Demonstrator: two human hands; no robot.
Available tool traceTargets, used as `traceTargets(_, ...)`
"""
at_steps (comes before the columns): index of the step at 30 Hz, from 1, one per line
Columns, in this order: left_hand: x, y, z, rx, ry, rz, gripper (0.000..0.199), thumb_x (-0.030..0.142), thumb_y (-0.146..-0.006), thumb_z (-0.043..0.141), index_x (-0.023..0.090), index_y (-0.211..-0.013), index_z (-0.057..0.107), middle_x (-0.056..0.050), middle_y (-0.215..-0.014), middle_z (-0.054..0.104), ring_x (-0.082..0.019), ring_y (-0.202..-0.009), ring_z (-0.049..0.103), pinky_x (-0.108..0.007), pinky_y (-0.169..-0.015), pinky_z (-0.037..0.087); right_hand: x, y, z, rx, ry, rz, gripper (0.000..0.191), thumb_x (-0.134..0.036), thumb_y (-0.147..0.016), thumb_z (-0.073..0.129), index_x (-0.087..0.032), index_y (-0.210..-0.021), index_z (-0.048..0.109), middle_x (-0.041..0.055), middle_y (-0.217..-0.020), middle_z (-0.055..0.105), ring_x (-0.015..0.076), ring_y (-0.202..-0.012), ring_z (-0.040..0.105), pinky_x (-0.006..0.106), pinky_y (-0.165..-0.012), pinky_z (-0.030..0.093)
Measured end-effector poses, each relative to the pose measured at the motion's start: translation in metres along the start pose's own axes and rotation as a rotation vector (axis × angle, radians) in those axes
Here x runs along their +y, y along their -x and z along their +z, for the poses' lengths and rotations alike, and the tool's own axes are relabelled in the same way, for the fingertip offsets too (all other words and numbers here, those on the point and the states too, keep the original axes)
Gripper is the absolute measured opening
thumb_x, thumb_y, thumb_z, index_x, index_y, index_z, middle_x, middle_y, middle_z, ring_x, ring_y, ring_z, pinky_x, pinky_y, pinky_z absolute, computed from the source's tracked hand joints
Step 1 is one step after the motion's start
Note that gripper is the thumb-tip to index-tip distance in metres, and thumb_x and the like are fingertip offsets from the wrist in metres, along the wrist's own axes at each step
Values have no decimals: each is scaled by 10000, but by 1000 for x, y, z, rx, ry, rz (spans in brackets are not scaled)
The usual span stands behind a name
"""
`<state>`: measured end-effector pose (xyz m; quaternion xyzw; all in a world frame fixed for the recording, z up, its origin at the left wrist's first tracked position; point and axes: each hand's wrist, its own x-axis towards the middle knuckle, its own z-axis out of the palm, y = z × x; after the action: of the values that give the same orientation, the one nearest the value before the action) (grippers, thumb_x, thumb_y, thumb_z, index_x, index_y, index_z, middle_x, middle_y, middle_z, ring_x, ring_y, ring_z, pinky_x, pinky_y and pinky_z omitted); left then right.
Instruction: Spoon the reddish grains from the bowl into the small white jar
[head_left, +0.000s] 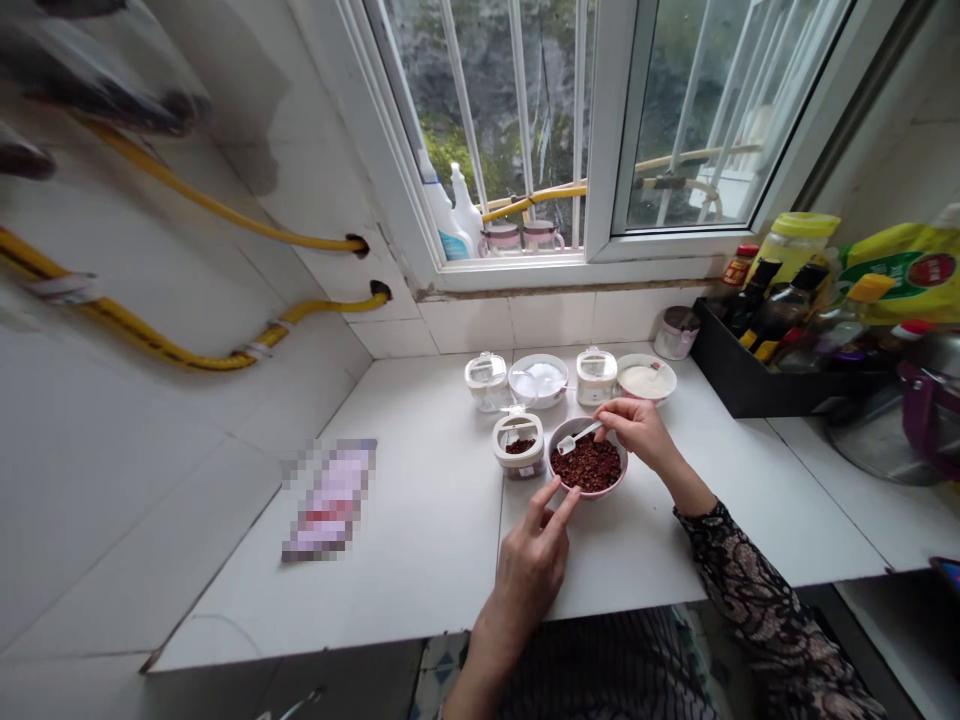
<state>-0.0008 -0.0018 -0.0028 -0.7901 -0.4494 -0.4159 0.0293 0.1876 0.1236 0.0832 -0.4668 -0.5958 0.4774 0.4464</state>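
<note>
Nearest us, our left hand (532, 565) has its index and middle fingers stretched to the near side of a bowl (598, 495), probably to steady it; the fingers are not closed around it. This bowl holds dark red peppercorns (592, 468) and stands on the countertop (427, 560), just right of a seasoning jar (525, 466) with similar contents, a short reach for scooping. Our right hand (637, 430) pinches a small white spoon (576, 439) by its handle end, which leaves its scoop free over the peppercorns. Behind, two more jars alternate with bowls of white and pale granules, each within easy reach. Farther right, a black box (757, 385) keeps bottles together.
</note>
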Motion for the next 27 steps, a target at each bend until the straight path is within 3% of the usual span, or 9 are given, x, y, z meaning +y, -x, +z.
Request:
traceTargets(5, 0, 0, 0, 0, 8, 1, 573, 9, -927, 412, 227, -1453, 473, -154, -1349, 561, -129, -872, 690, -251, -790, 604, -4, 0, 0, 23, -72, 89, 243, -394, -627, 672, -160, -687, 691, 25, -513, 678, 65, -337, 326, 222, -355, 210)
traceTargets(9, 1, 0, 0, 0, 4, -5, 588, -3, -919, 408, 235, -1453, 472, -154, -1362, 556, -148, -926, 697, -274, -820, 607, -6, -1, 3, 63, -110, 57, 264, -417, -639, 702, -162, -703, 678, 36, -542, 694, 65, -329, 332, 221, -343, 221)
traceTargets(12, 0, 0, 0, -4, 5, -6, 607, -5, -917, 406, 245, -1467, 455, -151, -1368, 557, -143, -939, 697, -268, -834, 606, -7, 2, 16, 103, -112, -54, 295, -457, -731, 684, -169, -792, 676, 44, -614, 724, 78, -332, 366, 232, -342, 273)
traceTargets(14, 0, 0, 0, 1, 2, 2, 610, -3, -917, 408, 244, -1473, 447, -152, -1365, 559, -137, -929, 697, -259, -826, 606, -6, 6, 28, 127, -63, -179, 277, -447, -823, 632, -179, -869, 684, 48, -678, 745, 110, -384, 479, 248, -391, 375)
traceTargets(16, -1, 0, 1, 10, -5, 12, 605, 3, -921, 408, 243, -1476, 445, -156, -1355, 563, -133, -905, 697, -255, -808, 607, -5, 12, 40, 136, 44, -357, 218, -379, -879, 591, -192, -902, 701, 57, -745, 763, 173, -603, 668, 277, -576, 517)
traceTargets(19, -1, 0, 1, 23, -8, 10, 607, 12, -930, 401, 254, -1486, 431, -154, -1349, 567, -122, -849, 692, -250, -780, 606, -5, 20, 48, 48, 273, -530, 186, -321, -893, 576, -212, -891, 727, 68, -818, 775, 211, -752, 721, 312, -724, 547)
traceTargets(24, 1, 0, -1, -9, 5, -6, 609, 1, -923, 414, 253, -1477, 444, -153, -1366, 557, -136, -909, 694, -265, -822, 602, -7, 16, 23, 123, 260, -403, 217, -319, -924, 536, -205, -923, 721, 67, -794, 764, 221, -739, 722, 325, -720, 553)
traceTargets(27, 1, 0, -2, -9, 7, -9, 599, -1, -924, 415, 250, -1467, 455, -152, -1362, 558, -140, -923, 695, -267, -821, 602, -4, 8, 3, 134, 353, -330, 188, -265, -879, 549, -200, -797, 705, 45, -653, 723, 202, -622, 666, 310, -651, 511)
